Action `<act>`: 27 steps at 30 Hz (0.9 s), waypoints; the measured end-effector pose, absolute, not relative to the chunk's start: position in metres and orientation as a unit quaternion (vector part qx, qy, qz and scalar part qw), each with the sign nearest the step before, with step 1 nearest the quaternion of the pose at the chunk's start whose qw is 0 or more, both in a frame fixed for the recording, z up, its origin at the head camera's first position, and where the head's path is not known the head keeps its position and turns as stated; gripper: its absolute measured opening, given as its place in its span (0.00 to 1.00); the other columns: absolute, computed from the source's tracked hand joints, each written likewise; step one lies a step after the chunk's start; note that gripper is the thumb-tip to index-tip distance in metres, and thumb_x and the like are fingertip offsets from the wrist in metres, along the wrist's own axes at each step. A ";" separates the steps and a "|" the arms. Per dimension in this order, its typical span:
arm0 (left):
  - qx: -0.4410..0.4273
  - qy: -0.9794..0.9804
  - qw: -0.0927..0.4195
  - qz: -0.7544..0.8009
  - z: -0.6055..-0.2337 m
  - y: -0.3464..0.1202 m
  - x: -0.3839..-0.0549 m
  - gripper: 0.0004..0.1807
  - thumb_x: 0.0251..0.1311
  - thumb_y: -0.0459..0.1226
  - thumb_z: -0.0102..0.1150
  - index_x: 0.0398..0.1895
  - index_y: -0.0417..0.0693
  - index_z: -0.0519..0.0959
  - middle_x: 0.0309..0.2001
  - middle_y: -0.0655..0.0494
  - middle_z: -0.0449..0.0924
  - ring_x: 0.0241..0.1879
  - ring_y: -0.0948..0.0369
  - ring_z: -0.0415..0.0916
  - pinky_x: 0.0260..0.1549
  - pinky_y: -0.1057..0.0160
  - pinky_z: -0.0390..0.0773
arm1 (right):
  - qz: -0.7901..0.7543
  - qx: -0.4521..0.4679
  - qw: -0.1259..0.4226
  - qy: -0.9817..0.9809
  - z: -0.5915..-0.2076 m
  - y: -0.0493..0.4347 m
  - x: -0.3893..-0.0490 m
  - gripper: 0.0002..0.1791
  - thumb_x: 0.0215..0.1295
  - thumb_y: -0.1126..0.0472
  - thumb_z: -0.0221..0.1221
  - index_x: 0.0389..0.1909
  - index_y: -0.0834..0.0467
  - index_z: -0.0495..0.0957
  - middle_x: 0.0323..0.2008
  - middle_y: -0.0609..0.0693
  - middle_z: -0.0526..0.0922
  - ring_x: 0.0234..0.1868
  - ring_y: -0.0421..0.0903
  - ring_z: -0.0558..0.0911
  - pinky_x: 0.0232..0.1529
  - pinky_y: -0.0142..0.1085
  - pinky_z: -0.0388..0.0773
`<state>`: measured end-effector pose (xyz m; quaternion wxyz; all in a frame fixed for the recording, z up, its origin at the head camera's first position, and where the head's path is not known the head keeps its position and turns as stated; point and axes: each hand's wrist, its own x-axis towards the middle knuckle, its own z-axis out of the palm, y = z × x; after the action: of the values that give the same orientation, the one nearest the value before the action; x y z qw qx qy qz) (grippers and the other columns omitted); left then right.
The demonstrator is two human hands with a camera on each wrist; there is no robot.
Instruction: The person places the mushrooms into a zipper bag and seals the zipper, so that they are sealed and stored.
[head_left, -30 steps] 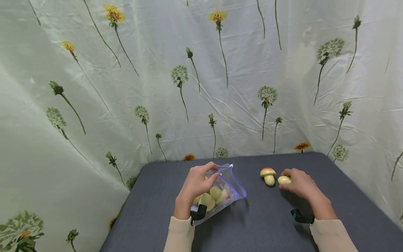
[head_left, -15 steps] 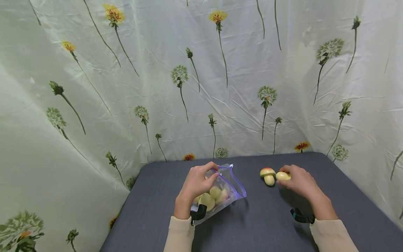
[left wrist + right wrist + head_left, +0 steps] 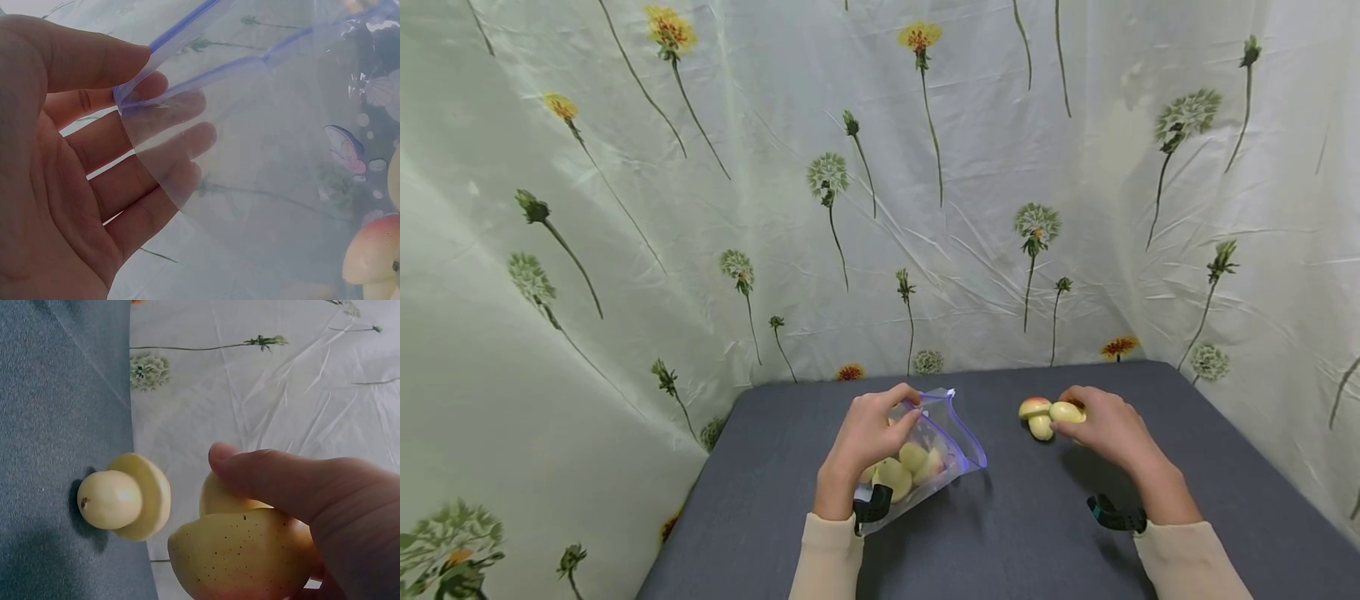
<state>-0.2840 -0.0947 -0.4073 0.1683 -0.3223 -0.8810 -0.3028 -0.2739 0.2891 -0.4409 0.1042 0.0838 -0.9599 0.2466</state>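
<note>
A clear zip bag [image 3: 973, 454] with a purple zip strip stands tilted on the table, its mouth spread apart. My left hand [image 3: 867, 433] pinches the mouth's near corner between thumb and forefinger; in the left wrist view, the other fingers lie behind the film. Several pale toy mushrooms [image 3: 892, 477] lie inside the bag, partly hidden by the hand. To the right, my right hand [image 3: 1108, 429] grips a toy mushroom [image 3: 240, 553] with a speckled yellow cap, raised off the table. Just left of it, another toy mushroom [image 3: 1040, 427] with a red-topped cap rests on the table.
Dark grey cloth covers the table [image 3: 1030, 525]. A white curtain [image 3: 880, 250] printed with dandelions hangs behind and along the left and right sides. Each wrist carries a black strapped device [image 3: 874, 506].
My right hand has lifted the mushroom and moved it slightly left and up, closer to the one lying on the table. The left hand and bag have stayed put.
</note>
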 end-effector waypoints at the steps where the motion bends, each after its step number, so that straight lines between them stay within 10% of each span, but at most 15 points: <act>1: -0.323 -0.881 0.169 -0.302 -0.407 -0.095 -0.284 0.07 0.69 0.42 0.61 0.46 0.56 0.83 0.15 0.72 0.69 0.08 0.70 0.47 0.12 0.67 0.56 | 0.249 0.084 0.103 -0.959 -0.440 0.288 -0.274 0.20 0.60 0.47 0.70 0.48 0.54 0.82 0.37 0.47 0.81 0.30 0.44 0.74 0.27 0.41 0.67; 27: -0.334 -0.878 0.183 -0.292 -0.409 -0.094 -0.287 0.06 0.69 0.42 0.61 0.46 0.58 0.83 0.18 0.73 0.72 0.08 0.69 0.50 0.12 0.68 0.57 | 0.261 0.120 0.119 -0.950 -0.430 0.258 -0.268 0.19 0.61 0.50 0.70 0.50 0.54 0.83 0.39 0.47 0.82 0.29 0.43 0.74 0.27 0.40 0.67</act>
<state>-0.2866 -0.0942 -0.4090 0.1825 -0.3335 -0.8775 -0.2922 -0.2683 0.2579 -0.4300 0.1195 0.1203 -0.9503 0.2611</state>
